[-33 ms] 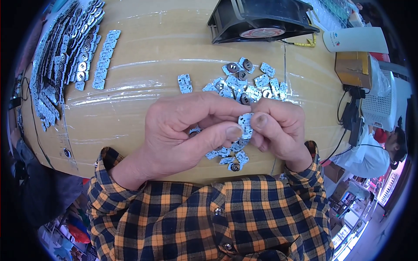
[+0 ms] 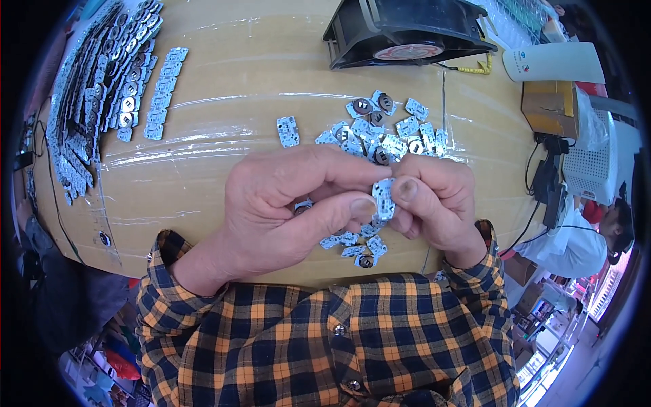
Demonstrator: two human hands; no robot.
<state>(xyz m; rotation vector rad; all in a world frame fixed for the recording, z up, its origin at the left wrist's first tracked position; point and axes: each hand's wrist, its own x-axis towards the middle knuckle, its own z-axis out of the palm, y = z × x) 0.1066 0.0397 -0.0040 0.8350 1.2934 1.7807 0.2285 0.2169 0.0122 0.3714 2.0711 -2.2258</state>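
Mid-frame, left hand (image 2: 285,207) and right hand (image 2: 434,203) share a pinching grip on a small white board (image 2: 383,197) (white cylinder package (image 2: 556,64) upper right).

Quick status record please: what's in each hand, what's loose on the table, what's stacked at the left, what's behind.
left hand: pinches small white rectangular circuit board
right hand: grips same board's other edge
loose pile: similar small boards scattered past the hands
left stacks: rows of boards, overlapped
behind: black square fan
surface: pale wooden table
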